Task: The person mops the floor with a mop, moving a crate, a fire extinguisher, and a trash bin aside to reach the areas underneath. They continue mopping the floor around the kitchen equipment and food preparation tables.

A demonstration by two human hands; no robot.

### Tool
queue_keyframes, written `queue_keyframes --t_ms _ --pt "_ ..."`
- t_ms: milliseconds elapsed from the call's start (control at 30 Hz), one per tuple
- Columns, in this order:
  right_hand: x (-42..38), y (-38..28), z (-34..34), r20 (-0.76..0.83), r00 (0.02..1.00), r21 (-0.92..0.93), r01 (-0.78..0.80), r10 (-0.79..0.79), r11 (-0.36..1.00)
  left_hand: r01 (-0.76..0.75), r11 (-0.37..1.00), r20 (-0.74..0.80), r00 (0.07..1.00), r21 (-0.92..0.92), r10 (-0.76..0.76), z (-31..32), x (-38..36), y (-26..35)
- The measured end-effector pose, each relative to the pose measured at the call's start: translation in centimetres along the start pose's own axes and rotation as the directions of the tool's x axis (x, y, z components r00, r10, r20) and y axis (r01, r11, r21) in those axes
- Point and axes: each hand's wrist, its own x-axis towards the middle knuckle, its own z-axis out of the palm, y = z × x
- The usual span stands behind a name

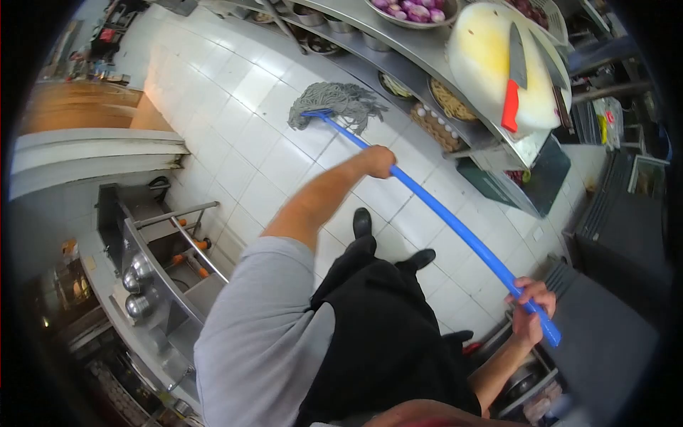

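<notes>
Fingers [535, 290] of my right hand [532, 307] are wrapped tight around the upper end of the blue mop handle [455, 226], close to its tip near the lower right of the head view, while my left hand [378, 161] is closed in a fist around the same handle farther down, toward the mop's working end. From the head camera I look steeply down: the handle runs as one long diagonal from my right hand up and left to the grey string mop head [336, 103], which lies spread flat on the white tiled floor [235, 135], just in front of the lower shelf of a long steel counter [420, 50]. On that counter sits a round, yellow-stained cutting board [484, 60] carrying a cleaver with a red handle [512, 89] and a second, darker knife [549, 60] beside it; a bowl of red onions [413, 11] stands farther along. The shelf below holds trays, one of them with eggs [437, 124]. My black shoes [363, 222] stand on the tiles between the two hands, below a dark apron and a grey sleeve [263, 334]. At the left edge is a steel unit with rails and round knobs [139, 274].
</notes>
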Motion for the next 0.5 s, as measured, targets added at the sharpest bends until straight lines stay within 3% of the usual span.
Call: queue_keyframes --t_ms 67,167,200,333,467,500 --pt "3.2 -1.4 3.0 0.147 0.986 -0.011 0.082 -0.08 0.997 0.027 0.998 -0.02 0.999 -0.06 -0.028 -5.5 -5.3 -4.1" --pt "5.9 -2.7 4.7 0.216 0.957 0.0 0.199 -0.194 0.98 0.13 0.964 -0.403 0.889 -0.23 -0.216 -12.8 -11.8 -5.2" --pt "6.5 -3.0 5.1 0.201 0.95 0.008 0.241 -0.238 0.97 0.161 0.941 -0.514 0.804 -0.297 -0.299 -14.0 -13.2 -5.0" --pt "6.0 -4.3 7.2 0.075 0.947 0.049 0.309 -0.313 0.95 0.226 0.95 -0.86 0.417 -0.216 -0.295 -17.1 -15.5 -3.4" --pt "1.2 -3.4 7.4 -0.072 0.978 0.229 0.21 -0.198 0.951 0.234 0.894 -0.921 -0.018 -0.383 -0.39 -13.1 -12.9 1.4" --pt "-0.2 -2.4 6.5 -0.098 0.987 0.259 0.147 -0.126 0.955 0.235 0.902 -0.922 0.048 -0.363 -0.383 -11.7 -12.0 2.2"
